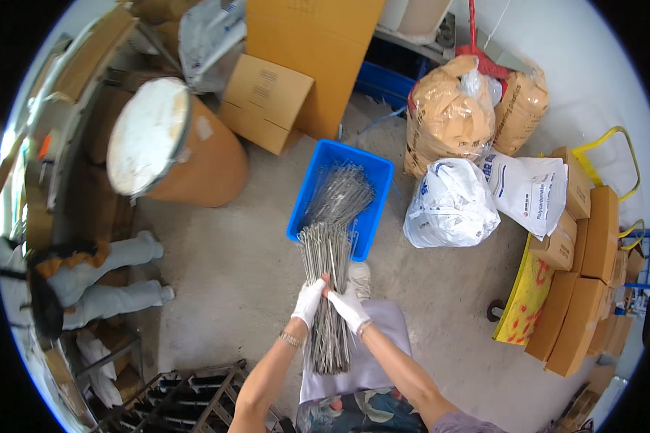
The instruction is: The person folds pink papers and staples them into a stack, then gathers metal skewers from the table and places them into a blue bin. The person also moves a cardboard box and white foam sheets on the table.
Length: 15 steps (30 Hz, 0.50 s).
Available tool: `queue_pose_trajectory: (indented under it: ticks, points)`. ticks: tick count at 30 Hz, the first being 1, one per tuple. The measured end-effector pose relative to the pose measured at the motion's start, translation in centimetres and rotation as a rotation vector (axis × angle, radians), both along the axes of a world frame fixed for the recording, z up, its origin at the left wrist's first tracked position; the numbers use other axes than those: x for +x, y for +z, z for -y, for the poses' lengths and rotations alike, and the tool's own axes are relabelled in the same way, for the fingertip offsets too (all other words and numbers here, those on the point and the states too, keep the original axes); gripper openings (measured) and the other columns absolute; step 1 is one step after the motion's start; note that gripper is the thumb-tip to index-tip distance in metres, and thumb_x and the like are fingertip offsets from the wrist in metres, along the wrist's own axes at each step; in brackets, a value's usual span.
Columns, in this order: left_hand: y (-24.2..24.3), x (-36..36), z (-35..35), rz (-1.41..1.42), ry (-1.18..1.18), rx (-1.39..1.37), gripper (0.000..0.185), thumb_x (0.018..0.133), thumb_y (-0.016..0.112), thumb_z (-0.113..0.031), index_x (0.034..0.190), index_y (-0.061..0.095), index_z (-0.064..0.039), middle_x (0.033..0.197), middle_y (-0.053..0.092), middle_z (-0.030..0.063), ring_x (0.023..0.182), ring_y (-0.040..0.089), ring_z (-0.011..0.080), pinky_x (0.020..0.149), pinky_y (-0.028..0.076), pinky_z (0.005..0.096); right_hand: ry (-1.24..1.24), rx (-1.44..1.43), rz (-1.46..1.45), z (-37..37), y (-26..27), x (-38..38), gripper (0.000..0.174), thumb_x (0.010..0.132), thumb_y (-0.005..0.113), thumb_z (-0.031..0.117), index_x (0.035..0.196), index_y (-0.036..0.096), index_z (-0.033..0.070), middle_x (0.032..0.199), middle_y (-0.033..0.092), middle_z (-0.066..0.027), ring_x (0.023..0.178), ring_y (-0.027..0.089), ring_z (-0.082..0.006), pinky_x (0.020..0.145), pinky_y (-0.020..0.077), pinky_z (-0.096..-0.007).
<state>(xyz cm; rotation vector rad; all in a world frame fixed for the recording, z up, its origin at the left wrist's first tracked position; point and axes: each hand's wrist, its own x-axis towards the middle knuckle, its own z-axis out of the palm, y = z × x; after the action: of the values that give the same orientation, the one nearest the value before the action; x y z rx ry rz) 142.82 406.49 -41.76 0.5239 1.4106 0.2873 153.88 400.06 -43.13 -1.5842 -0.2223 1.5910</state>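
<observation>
Both my hands, in white gloves with bare fingertips, clasp a thick bundle of thin metal wire rods point(330, 325) above my lap. My left hand point(310, 300) grips its left side and my right hand point(348, 307) its right side, with the thumbs close together on top. Hooked or looped ends show at the bundle's far end, which reaches over the near edge of a blue plastic bin point(382, 200). Inside the bin lies a pile of similar metal rods point(344, 192). A grey cloth point(390, 330) covers my lap beneath the bundle.
A fibre drum point(211, 157) and a cardboard box point(268, 92) stand at the upper left. Filled sacks point(449, 211) and cartons on a yellow trolley point(525, 297) are at the right. Another person's legs point(114, 276) show at the left, a metal rack point(216, 395) at the lower left.
</observation>
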Motion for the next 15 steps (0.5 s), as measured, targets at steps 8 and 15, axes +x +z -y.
queue_pose_trajectory:
  ticks: [8,15]
  points:
    - [-21.6,11.1,-14.5,0.017,-0.13,0.182,0.047,0.091,0.077,-0.031,0.118,0.066,0.005,0.107,0.073,0.0082,0.095,0.067,0.0142,0.085,0.053,0.0297,-0.087,-0.02,0.04,-13.6,-20.1,10.3,0.088,0.09,0.078,0.04,0.147,0.034,-0.01,0.143,0.054,-0.0213,0.132,0.052,-0.0299,0.111,0.0397,-0.0357]
    - [-32.0,18.6,-19.1,-0.435,-0.583,0.442,0.081,0.099,0.047,-0.056,0.145,0.042,0.01,0.147,0.047,0.0311,0.136,0.045,0.0451,0.113,0.038,0.0459,0.131,-0.202,0.711,-17.2,-31.5,17.3,0.084,0.098,0.06,0.049,0.151,0.033,-0.009,0.149,0.046,-0.0326,0.14,0.043,-0.0437,0.115,0.0358,-0.0413]
